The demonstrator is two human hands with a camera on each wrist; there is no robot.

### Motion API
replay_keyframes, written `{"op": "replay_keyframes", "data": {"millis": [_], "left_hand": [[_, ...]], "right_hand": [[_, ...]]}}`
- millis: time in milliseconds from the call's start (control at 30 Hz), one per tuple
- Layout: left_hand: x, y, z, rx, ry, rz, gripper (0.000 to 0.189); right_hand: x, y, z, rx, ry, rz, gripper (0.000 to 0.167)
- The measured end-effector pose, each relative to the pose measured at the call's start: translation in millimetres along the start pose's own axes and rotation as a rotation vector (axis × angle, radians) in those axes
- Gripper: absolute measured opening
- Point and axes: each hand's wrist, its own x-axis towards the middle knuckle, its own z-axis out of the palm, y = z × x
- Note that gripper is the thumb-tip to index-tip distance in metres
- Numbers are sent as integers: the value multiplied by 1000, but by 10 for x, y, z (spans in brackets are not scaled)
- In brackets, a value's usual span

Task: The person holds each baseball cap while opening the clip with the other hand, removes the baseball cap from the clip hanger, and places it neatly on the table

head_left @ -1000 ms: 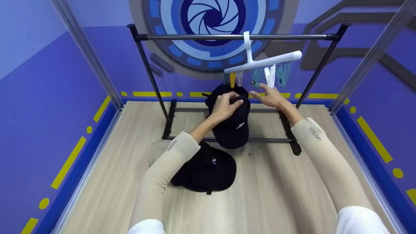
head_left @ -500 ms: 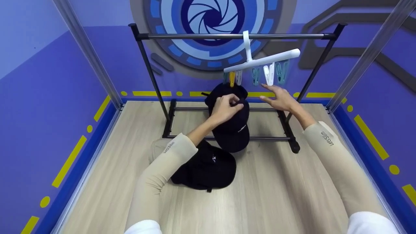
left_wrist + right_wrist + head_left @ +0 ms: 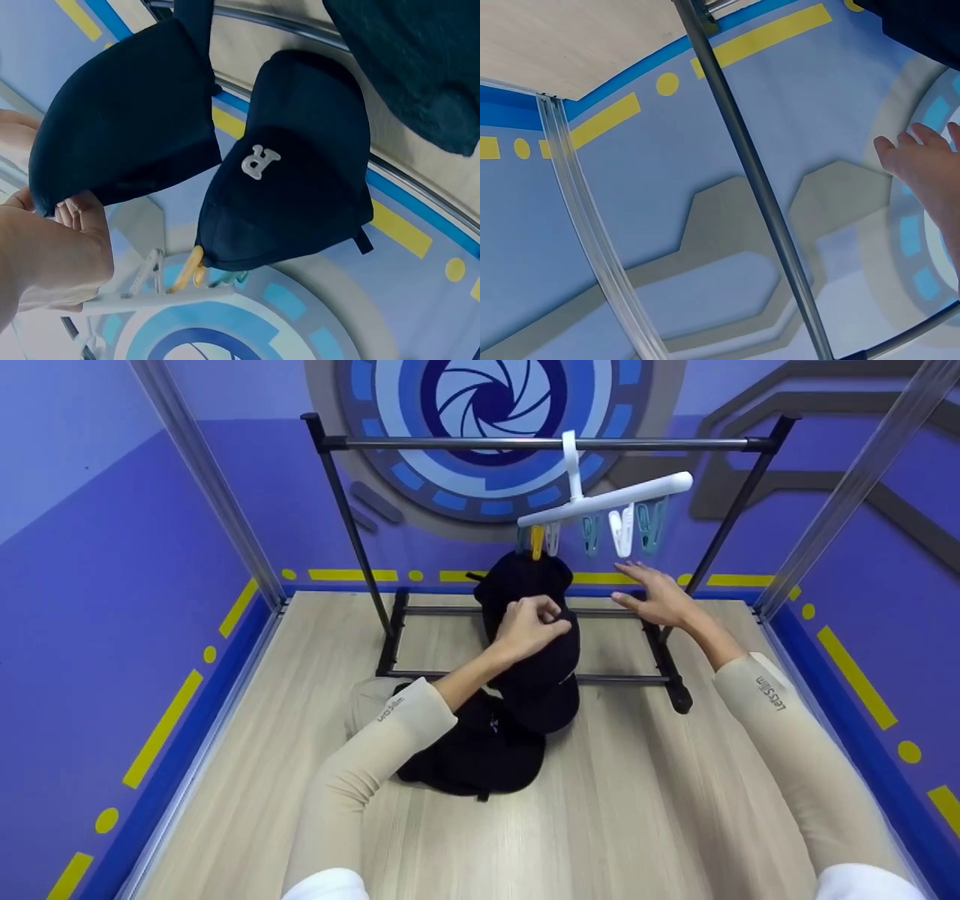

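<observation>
Left hand pinches a cap over pale wood; purple wall at twelve o'clock. Right hand, at three, extends empty fingers.

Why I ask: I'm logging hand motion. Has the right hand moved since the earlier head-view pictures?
Yes. In the head view, the right hand has moved rightward, closer to the rack's right post.
</observation>
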Motion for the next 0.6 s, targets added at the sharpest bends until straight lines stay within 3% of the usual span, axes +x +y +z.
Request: {"op": "replay_keyframes", "data": {"millis": [467,600], "left_hand": [[-268,-101,142,-13,-57,-35,17],[-321,-166,164,-22,-58,-72,15]], "right_hand": [[-82,138,131,-69,4,4,67],[-86,142,163,-63,-9,-7,67]]}}
